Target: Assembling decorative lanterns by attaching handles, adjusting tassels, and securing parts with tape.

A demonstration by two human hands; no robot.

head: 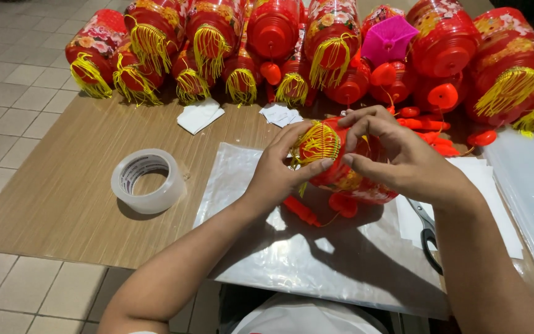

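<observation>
Both hands on one small red plastic lantern (347,176), held just above the clear plastic sheet (316,260) in front of me. My left hand (279,173) is closed around its near end, thumb pressing the yellow tassel (317,143) against the body. My right hand (397,158) cups the top and far side, fingertips pinched at the tassel's root. So both grips are closed on the lantern. A red handle stick (301,211) and a red cap hang under it on a string, touching the sheet.

Progress, judging by the layout: a big batch looks done, since a row of tasselled lanterns (217,43) lies stacked along the far edge of the table, one pink lantern piece (389,38) among them. This one looks mid-way, tassel on but being fiddled with. Loose red parts (431,130) beside the pile suggest more units left.

Surface: wood-grain tabletop (63,185). Clear tape roll (148,180) to my left, well apart from the hands. Scissors (429,232) under my right wrist, on white paper sheets (483,179). Small folded white papers (200,115) near the pile. More clear bags at far right. Floor is pale grey tile (7,93).
</observation>
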